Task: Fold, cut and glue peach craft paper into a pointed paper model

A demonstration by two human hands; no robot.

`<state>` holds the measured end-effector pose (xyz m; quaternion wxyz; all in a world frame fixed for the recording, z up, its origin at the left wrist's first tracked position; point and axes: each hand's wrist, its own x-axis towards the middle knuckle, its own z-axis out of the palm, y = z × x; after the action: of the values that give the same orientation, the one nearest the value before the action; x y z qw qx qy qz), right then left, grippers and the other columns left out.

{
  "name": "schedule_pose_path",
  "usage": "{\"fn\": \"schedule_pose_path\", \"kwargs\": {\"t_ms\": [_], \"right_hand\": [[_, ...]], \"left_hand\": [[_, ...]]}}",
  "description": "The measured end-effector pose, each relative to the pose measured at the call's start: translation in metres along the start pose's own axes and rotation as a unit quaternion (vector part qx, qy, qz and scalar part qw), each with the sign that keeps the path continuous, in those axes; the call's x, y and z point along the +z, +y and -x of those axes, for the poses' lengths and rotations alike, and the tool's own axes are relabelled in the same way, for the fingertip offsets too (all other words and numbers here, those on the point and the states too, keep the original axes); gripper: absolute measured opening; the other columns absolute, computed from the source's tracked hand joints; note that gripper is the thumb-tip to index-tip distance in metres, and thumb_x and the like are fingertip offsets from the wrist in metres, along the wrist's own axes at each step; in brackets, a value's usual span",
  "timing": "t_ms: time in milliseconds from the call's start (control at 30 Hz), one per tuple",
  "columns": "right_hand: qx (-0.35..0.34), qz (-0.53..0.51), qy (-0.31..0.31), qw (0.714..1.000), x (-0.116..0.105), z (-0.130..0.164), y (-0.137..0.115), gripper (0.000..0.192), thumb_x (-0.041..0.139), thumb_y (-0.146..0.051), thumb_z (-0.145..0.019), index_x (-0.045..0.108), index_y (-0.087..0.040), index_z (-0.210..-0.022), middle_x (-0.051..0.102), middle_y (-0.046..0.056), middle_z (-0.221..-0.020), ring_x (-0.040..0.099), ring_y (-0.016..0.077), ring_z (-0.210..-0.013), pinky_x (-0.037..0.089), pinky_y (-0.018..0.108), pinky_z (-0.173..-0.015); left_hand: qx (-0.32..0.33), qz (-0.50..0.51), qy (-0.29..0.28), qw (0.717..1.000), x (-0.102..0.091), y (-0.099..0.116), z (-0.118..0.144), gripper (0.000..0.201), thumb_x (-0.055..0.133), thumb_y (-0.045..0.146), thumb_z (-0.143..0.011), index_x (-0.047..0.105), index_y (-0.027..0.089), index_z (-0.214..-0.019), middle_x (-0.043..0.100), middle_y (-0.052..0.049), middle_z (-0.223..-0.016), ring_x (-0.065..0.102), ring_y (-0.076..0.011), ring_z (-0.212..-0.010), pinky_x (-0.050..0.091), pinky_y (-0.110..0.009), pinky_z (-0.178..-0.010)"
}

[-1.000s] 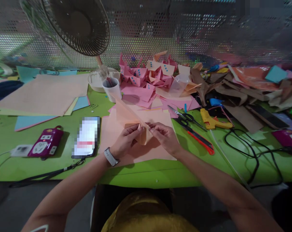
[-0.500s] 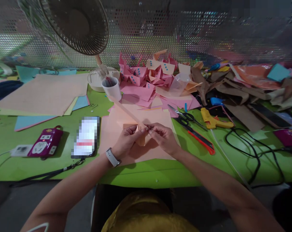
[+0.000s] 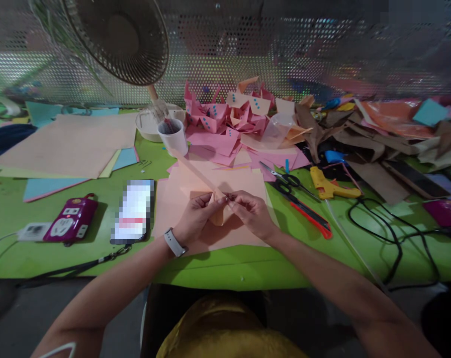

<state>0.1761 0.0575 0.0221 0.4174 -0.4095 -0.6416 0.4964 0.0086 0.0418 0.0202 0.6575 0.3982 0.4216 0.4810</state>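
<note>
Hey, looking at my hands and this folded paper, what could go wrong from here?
The folded peach paper might crease or tear where the left hand and right hand pinch it. Its long strip reaches toward the white cup, so a swing could perhaps knock that. The red-and-black cutter lies right of the right hand; a sideways move might bump it.

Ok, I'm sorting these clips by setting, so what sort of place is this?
It looks like a paper-craft workspace, though I can't tell whether at home or in a shop. Folded pink paper pieces are heaped at the back, with black-handled scissors and a yellow glue gun nearer.
</note>
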Motion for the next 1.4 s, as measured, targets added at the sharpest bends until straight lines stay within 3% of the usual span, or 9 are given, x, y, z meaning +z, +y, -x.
{"fn": "schedule_pose_path", "kwargs": {"t_ms": [400,700,1000,1400], "right_hand": [[-0.009,-0.007,-0.002,1.000,0.0000,0.0007,0.0048,0.025,0.061,-0.031,-0.085,0.054,-0.022,-0.063,0.058,0.001,-0.076,0.061,0.0198,-0.088,0.048,0.034,-0.083],[-0.022,-0.002,-0.010,1.000,0.0005,0.0005,0.0023,0.026,0.060,-0.032,-0.087,0.054,-0.021,-0.064,0.063,0.001,-0.086,0.058,0.0168,-0.081,0.046,0.032,-0.077],[-0.007,-0.003,-0.020,1.000,0.0005,0.0005,0.0019,0.027,0.061,-0.032,-0.087,0.052,-0.020,-0.064,0.056,0.000,-0.076,0.052,0.0142,-0.074,0.043,0.028,-0.070],[0.020,-0.031,-0.032,0.999,0.0001,-0.0007,0.0030,0.027,0.064,-0.039,-0.086,0.057,-0.019,-0.069,0.059,0.000,-0.079,0.052,0.0138,-0.073,0.042,0.028,-0.069]], "left_hand": [[-0.016,0.002,0.010,1.000,0.0026,0.0054,0.0005,0.034,0.079,0.042,-0.074,0.076,0.015,-0.094,0.074,-0.006,-0.088,0.062,-0.0138,-0.078,0.045,-0.025,-0.073],[-0.020,0.019,0.015,0.999,0.0043,0.0067,0.0009,0.029,0.080,0.039,-0.073,0.077,0.017,-0.091,0.076,-0.006,-0.093,0.064,-0.0147,-0.081,0.047,-0.026,-0.075],[-0.013,0.019,0.011,1.000,0.0019,0.0054,-0.0010,0.028,0.079,0.038,-0.075,0.078,0.018,-0.094,0.076,-0.006,-0.094,0.065,-0.0148,-0.083,0.048,-0.025,-0.078],[0.012,0.026,0.015,0.999,0.0024,0.0073,0.0003,0.025,0.077,0.039,-0.077,0.078,0.018,-0.091,0.076,-0.006,-0.095,0.067,-0.0161,-0.086,0.050,-0.026,-0.080]]}}
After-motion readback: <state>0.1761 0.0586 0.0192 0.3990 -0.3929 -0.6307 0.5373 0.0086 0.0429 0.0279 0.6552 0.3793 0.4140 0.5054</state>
